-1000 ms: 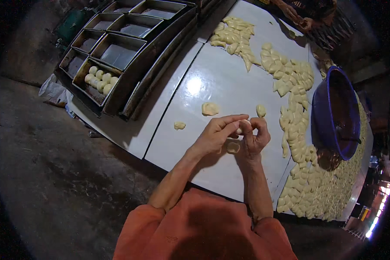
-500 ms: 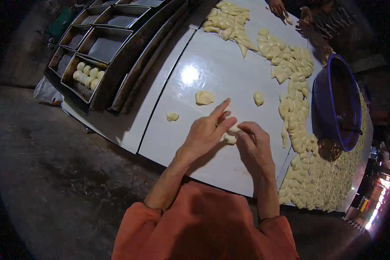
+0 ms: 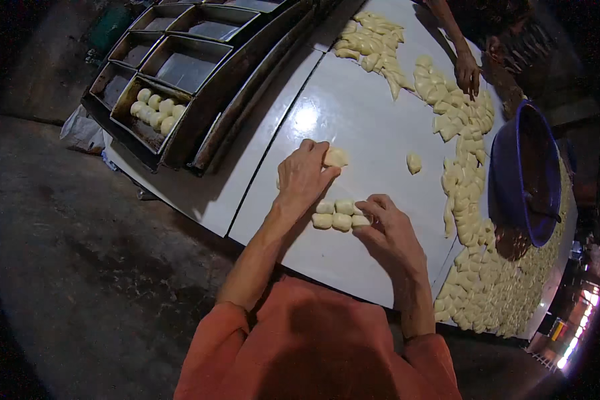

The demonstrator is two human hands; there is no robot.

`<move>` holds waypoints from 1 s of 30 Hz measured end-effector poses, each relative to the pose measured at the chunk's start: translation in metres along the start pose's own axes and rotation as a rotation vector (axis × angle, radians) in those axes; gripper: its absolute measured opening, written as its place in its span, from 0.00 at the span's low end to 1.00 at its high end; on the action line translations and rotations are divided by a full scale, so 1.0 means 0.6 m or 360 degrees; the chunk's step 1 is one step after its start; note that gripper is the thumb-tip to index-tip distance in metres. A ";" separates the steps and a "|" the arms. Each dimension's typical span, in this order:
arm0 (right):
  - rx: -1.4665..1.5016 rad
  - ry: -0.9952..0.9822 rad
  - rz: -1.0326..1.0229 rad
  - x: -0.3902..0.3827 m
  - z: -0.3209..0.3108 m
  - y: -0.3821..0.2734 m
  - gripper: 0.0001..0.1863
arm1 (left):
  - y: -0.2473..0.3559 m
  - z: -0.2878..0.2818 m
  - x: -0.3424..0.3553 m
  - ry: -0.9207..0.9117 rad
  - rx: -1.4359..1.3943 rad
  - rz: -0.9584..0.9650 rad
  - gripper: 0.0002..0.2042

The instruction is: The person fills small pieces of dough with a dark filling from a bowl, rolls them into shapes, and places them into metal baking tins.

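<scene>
On the white tabletop in front of me sits a small block of rounded dough balls point(image 3: 342, 222) in two rows, pressed side by side. My right hand point(image 3: 395, 230) is at the block's right end, with thumb and fingers closed around the last balls. Farther off, my left hand point(image 3: 303, 175) grips the left edge of a flat, loose dough piece point(image 3: 337, 157) with its fingertips. A single dough lump point(image 3: 414, 163) lies apart on the right. Another small lump beside my left wrist is almost wholly hidden by the hand.
Metal baking pans point(image 3: 187, 63) stand at the far left, one holding dough balls point(image 3: 157, 112). Many cut dough pieces point(image 3: 470, 280) spread down the right side, around a purple basin point(image 3: 507, 160). Another person's hand point(image 3: 467, 72) reaches over dough at the far right.
My hands have moved apart, uncovering the dough balls block. My left hand moved away to the flat piece. The other person's hand came to the dough. The view shifted slightly.
</scene>
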State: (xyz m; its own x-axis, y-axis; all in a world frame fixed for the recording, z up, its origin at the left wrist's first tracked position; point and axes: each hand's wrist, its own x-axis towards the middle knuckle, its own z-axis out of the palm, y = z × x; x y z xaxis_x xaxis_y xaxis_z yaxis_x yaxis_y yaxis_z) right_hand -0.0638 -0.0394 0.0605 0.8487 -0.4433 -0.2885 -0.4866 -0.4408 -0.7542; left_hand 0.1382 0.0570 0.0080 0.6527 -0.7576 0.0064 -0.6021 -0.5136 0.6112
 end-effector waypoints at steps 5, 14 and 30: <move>-0.0126 0.0386 -0.0124 0.010 0.010 0.021 0.31 | 0.009 0.011 0.034 -0.0117 -0.0142 0.0008 0.20; 0.1248 0.0527 0.0070 0.074 0.036 -0.003 0.17 | 0.053 -0.005 -0.031 -0.0496 -0.1800 -0.0563 0.16; 0.1799 0.0479 0.0117 0.054 0.019 -0.035 0.17 | 0.073 -0.012 -0.065 -0.0319 -0.1959 -0.0461 0.13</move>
State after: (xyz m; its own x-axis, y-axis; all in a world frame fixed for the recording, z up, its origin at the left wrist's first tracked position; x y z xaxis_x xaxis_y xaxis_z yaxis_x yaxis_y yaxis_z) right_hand -0.0239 -0.0356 0.0602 0.6692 -0.6723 -0.3165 0.0567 0.4709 -0.8803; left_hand 0.0899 0.0670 0.0402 0.5432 -0.7833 -0.3023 0.4404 -0.0407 0.8969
